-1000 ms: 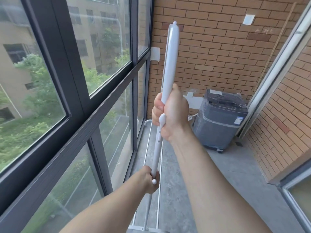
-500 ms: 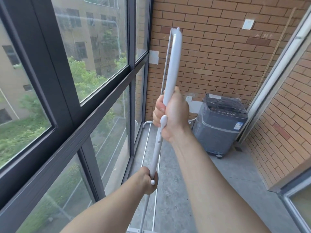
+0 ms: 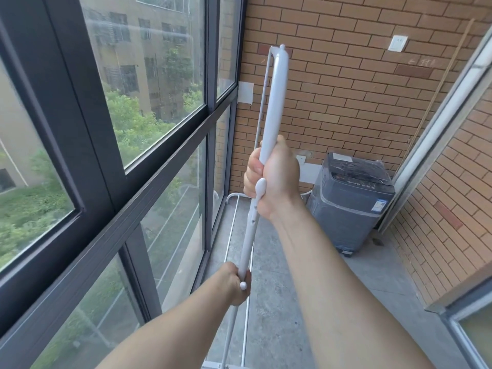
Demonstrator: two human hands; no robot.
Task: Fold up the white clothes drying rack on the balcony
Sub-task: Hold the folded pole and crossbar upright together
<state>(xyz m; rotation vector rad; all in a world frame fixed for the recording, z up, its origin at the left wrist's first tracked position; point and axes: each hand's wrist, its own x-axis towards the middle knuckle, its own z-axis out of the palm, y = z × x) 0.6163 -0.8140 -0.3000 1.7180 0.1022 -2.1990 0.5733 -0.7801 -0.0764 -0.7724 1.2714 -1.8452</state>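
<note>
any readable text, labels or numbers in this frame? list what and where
Nothing reads clearly.
Washing machine, blue-and-white sticker on its front: print too small.
Washing machine, white label on the lid: blurred.
Brick wall, faint white scrawl on a dark brick at upper right: illegible.
White drying rack: no markings visible.

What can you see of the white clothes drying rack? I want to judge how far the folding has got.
The white clothes drying rack looks like painted metal tubing with thin rails and rounded end caps. One wing stands nearly upright, seen edge-on, reaching up in front of the brick wall. The right hand grips it mid-height; the left hand holds the tube lower down. Further rails lie low beside the window, apparently not yet folded. Nothing hangs on it.
</note>
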